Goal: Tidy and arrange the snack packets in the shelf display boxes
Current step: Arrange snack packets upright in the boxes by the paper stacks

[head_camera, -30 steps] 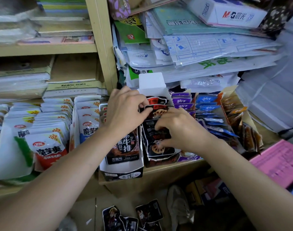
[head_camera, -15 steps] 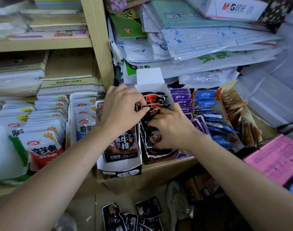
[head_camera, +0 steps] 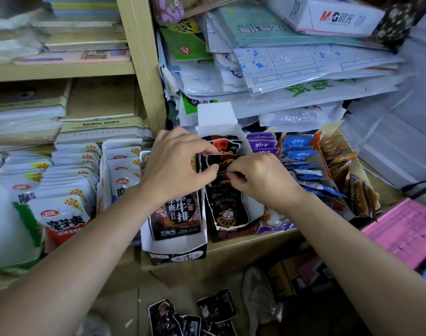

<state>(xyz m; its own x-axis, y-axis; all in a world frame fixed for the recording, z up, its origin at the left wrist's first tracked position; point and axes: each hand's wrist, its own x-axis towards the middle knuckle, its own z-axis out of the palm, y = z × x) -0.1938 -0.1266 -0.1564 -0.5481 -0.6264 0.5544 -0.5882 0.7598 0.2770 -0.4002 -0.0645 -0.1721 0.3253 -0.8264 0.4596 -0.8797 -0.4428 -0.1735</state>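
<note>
Boxes (head_camera: 175,253) stand wall to wall on the shelf (head_camera: 243,246) — a paper stack (head_camera: 304,93) overhangs behind, leaving entry from the front.

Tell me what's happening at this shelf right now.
A person is sorting snack packets. The left hand and right hand both pinch a black packet with their fingers, at the top of the open white display box, which holds more of them. A few loose packets lie on the floor below.

Pale wooden shelving (head_camera: 139,69) above a perhaps concrete floor (head_camera: 115,309).
</note>
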